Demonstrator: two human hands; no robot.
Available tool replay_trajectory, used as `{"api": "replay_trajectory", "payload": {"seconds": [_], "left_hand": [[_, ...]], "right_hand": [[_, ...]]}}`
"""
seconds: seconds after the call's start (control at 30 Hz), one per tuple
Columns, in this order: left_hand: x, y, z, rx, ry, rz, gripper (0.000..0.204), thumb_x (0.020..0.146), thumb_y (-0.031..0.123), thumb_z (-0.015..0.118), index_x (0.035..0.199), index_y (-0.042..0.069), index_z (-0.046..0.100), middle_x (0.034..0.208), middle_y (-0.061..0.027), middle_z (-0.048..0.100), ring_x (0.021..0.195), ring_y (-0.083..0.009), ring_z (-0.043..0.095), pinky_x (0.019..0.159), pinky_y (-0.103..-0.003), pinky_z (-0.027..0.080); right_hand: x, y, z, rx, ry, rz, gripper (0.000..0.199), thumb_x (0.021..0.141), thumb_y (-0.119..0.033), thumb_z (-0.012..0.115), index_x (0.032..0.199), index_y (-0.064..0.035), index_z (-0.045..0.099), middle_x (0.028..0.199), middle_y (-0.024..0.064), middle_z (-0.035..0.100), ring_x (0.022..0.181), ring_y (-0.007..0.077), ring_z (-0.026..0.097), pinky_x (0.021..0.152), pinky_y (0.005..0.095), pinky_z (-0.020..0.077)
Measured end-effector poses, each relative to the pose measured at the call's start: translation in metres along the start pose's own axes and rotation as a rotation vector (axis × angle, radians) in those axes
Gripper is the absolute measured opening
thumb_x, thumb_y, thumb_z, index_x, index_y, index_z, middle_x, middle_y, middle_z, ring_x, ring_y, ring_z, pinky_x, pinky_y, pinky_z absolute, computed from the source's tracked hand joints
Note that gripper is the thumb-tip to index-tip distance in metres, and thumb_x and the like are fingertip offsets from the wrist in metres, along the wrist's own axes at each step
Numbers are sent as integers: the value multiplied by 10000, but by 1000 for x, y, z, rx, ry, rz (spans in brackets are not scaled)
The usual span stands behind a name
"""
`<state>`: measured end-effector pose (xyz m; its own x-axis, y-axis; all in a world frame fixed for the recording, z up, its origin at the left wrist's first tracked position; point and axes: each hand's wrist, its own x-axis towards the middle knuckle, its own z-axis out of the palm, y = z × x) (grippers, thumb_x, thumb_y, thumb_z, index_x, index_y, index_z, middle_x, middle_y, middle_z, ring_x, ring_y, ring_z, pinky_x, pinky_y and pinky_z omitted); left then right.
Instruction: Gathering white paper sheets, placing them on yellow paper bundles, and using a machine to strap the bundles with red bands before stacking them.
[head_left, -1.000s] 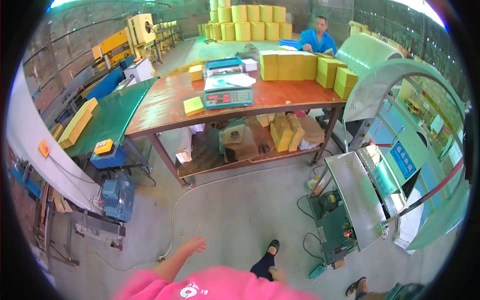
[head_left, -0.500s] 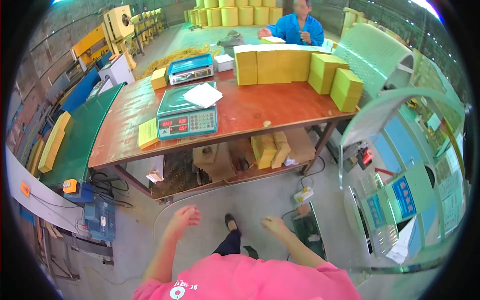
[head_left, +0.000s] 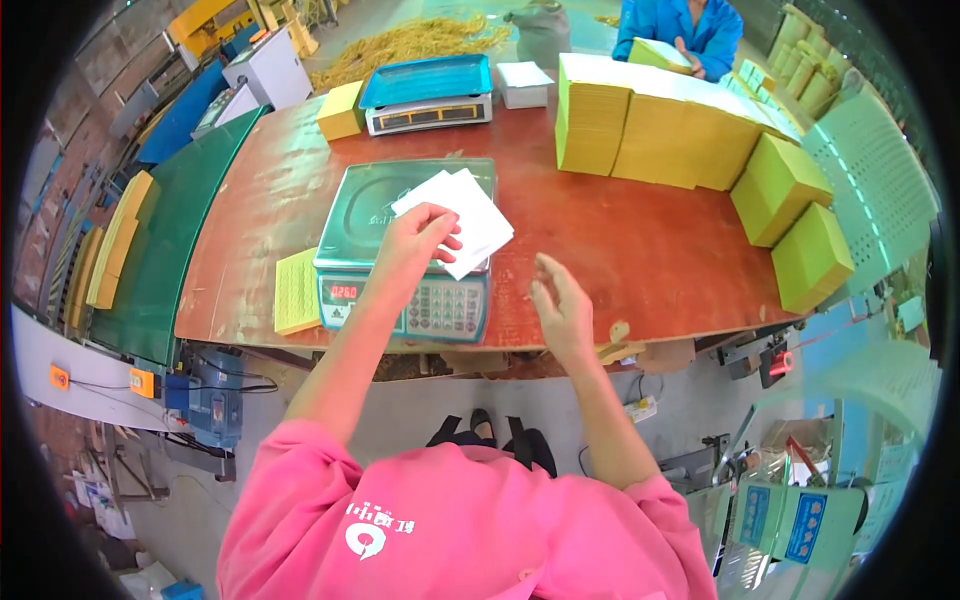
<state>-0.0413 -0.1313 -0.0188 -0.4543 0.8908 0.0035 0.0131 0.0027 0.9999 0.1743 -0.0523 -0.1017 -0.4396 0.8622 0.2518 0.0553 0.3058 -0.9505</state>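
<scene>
white thin paper sheets (head_left: pixel 462 215), pinched at their near edge by the left hand (head_left: pixel 415 245), lie partly on the green-topped electronic weighing scale (head_left: pixel 405 250) and jut past its right side. they look light, floppy and easily creased, so an edge pinch suits them. the right hand (head_left: pixel 562 308) hovers released, fingers spread, above the reddish-brown wooden surface (head_left: pixel 640 250). yellow paper stacks (head_left: pixel 650 125) stand well apart.
</scene>
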Motion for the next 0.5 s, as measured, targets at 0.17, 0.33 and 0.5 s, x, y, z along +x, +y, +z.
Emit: {"api": "replay_trajectory", "payload": {"seconds": [0.17, 0.33, 0.5], "left_hand": [[47, -32, 4, 27, 178, -41, 179, 924, 197, 631, 965, 23, 628, 838, -51, 622, 691, -102, 608, 566, -227, 479], [52, -40, 9, 66, 329, -135, 168, 922, 184, 635, 967, 23, 622, 791, -54, 620, 642, -100, 597, 527, -215, 463], [56, -31, 12, 30, 438, -234, 190, 918, 187, 639, 985, 12, 612, 788, -64, 622, 576, -98, 573, 482, -209, 439]], "right_hand": [[100, 8, 20, 201, -187, 32, 270, 951, -91, 575, 1189, 30, 618, 1054, 87, 661, 918, 122, 616, 850, 277, 509], [161, 39, 49, 411, -386, 211, 217, 918, -41, 588, 1117, 19, 652, 923, 38, 665, 864, 94, 595, 771, 241, 485], [175, 56, 57, 368, -550, 154, 276, 838, -1, 627, 1111, 14, 658, 853, 2, 620, 793, 83, 573, 734, 242, 484]]}}
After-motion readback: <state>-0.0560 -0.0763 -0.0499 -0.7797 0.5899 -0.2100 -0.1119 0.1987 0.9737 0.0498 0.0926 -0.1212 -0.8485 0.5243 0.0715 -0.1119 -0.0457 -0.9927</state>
